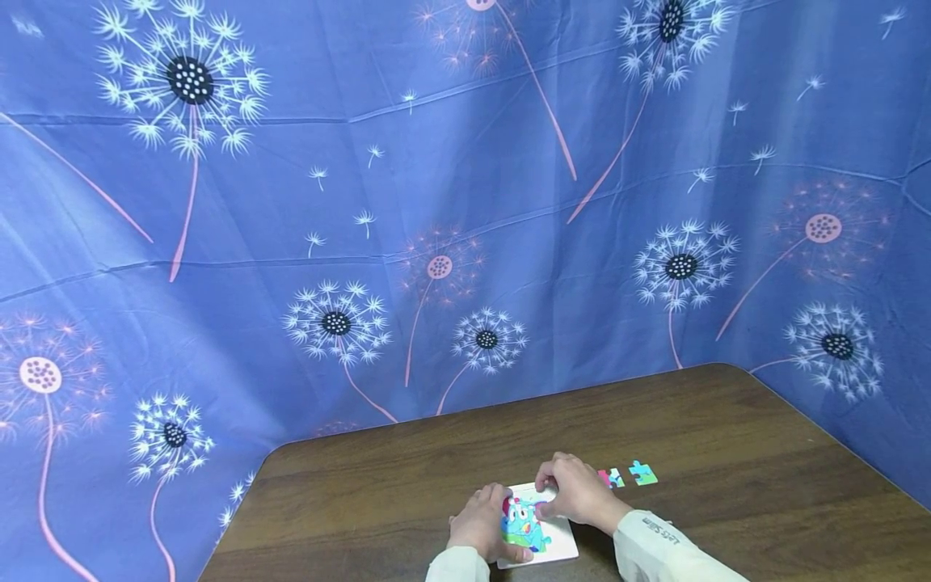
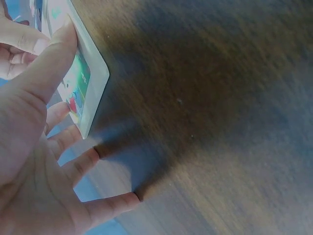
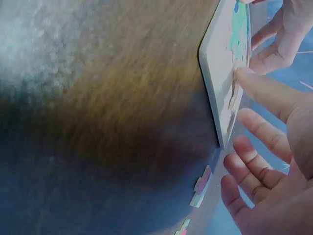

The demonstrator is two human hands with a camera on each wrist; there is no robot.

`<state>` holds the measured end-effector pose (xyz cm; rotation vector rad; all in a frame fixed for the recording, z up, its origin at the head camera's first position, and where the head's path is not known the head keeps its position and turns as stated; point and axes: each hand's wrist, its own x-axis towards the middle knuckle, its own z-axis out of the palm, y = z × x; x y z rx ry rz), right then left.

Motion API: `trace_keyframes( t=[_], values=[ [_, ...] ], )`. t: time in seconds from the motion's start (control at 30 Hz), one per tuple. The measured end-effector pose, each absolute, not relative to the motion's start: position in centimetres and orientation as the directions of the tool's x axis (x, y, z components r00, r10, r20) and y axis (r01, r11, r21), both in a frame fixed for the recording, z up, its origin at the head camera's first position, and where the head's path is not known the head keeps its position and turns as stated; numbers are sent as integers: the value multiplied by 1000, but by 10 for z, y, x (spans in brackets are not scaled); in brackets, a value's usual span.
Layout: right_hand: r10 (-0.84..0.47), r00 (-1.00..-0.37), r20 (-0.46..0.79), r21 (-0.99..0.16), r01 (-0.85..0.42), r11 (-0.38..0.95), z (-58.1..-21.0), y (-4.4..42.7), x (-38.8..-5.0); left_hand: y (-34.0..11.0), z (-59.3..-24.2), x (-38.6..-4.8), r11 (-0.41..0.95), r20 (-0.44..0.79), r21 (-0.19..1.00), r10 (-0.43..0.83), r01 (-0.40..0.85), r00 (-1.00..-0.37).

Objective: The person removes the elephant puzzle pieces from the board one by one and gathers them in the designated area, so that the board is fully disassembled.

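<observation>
A flat jigsaw puzzle board [image 1: 558, 543] with a white border and a blue cartoon character lies on the table. My left hand [image 1: 478, 521] holds its left side. In the left wrist view the thumb [image 2: 61, 46] lies over the board's face, with the fingers spread along its edge and the table. From the right, my right hand [image 1: 578, 491] reaches over the board. Its thumb [image 3: 266, 90] presses a puzzle piece [image 3: 234, 93] that sits slightly raised in the board, as the right wrist view shows. The other fingers of that hand are spread loosely near the board's edge.
Loose puzzle pieces lie right of the board: a blue-green one [image 1: 643, 473] and pink-and-white ones [image 1: 615, 478] partly behind the right hand. The brown wooden table [image 1: 764, 453] meets a blue dandelion-print cloth [image 1: 553, 283] at the back.
</observation>
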<state>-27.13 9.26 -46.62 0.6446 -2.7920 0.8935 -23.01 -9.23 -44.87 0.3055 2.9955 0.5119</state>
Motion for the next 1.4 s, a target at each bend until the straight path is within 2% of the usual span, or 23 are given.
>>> trace_keyframes(
  t=[0.23,0.73,1.4],
  values=[
    [-387,-881,273,-502,-474,724,-468,91,-273,-93,-449,-229,920,-25,339,217,196,-976],
    [-426,-863,273,-553,-503,665,-462,101,-274,-92,-445,-227,919,6,327,232,221,-973],
    [-472,-839,272,-546,-538,642,-453,139,-269,-91,-452,-233,919,-58,358,200,166,-978]
  ],
)
